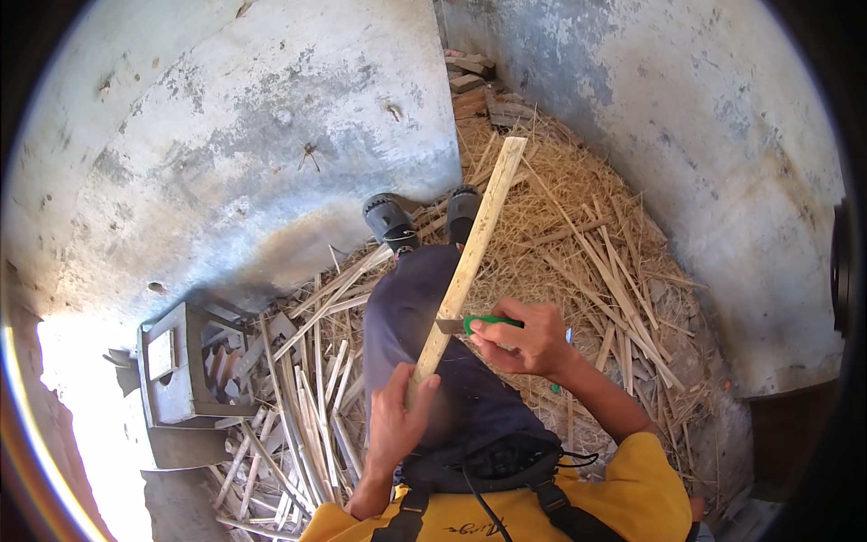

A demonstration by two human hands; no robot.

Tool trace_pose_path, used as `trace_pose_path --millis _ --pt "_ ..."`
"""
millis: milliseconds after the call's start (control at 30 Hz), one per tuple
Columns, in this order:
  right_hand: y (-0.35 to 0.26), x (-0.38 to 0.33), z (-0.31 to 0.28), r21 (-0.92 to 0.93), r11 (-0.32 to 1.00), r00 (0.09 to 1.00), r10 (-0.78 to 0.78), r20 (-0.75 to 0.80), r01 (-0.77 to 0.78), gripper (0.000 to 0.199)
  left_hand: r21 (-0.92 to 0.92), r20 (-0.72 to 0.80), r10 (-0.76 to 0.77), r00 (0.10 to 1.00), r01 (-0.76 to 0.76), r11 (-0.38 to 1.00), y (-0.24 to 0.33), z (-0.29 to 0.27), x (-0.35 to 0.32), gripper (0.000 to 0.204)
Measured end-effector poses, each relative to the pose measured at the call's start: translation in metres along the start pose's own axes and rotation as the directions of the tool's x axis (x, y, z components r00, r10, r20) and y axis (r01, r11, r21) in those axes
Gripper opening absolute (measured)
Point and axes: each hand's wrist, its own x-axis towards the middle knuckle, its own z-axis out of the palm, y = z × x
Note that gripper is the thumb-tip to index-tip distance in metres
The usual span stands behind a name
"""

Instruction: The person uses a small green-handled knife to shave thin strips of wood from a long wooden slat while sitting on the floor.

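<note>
A long, flat strip of pale wood or split bamboo point(476, 244) slants up and away over my dark trousers. My left hand point(402, 414) grips its near end, thumb on one side and fingers on the other. In my right hand point(531, 340) is a knife point(492, 320) with a green handle, held closed between thumb and fingers. Its short blade points left and lies against the strip, a little above my left hand. Part of the handle is hidden inside my right fist.
Loose pale strips point(312, 406) lie piled on the left, beside a grey box-like metal frame point(185, 361). Straw-like shavings point(569, 199) and more strips cover the floor on the right. Worn plaster walls point(298, 117) close in ahead and right. My shoes point(388, 217) are near the wall.
</note>
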Motion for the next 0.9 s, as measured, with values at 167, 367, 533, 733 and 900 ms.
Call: trace_pose_path --millis 167,367,533,733,900 --pt "0.006 0.004 -0.004 -0.008 0.999 0.999 0.045 -0.003 -0.045 0.017 0.043 -0.005 -0.020 1.000 0.020 0.999 -0.003 0.003 -0.002 0.026" --pt "0.067 -0.006 0.006 -0.057 0.992 0.973 0.094 -0.211 -0.109 0.015 0.133 -0.001 0.013 1.000 -0.013 0.991 -0.016 0.002 -0.013 0.030" --pt "0.176 0.001 -0.074 -0.073 0.752 0.721 0.594 -0.355 -0.655 0.020 0.091 0.150 -0.174 0.973 0.161 0.983 -0.035 -0.017 -0.040 0.032" --pt "0.127 -0.013 -0.032 0.357 0.768 0.774 0.611 -0.164 -0.531 0.013 -0.332 0.299 -0.318 0.900 0.411 0.849 -0.044 -0.020 -0.013 0.050" --pt "0.042 -0.005 0.012 0.274 0.955 0.971 0.166 -0.172 -0.115 0.007 -0.337 0.337 -0.386 0.859 0.493 0.802 -0.019 -0.015 0.000 0.047"
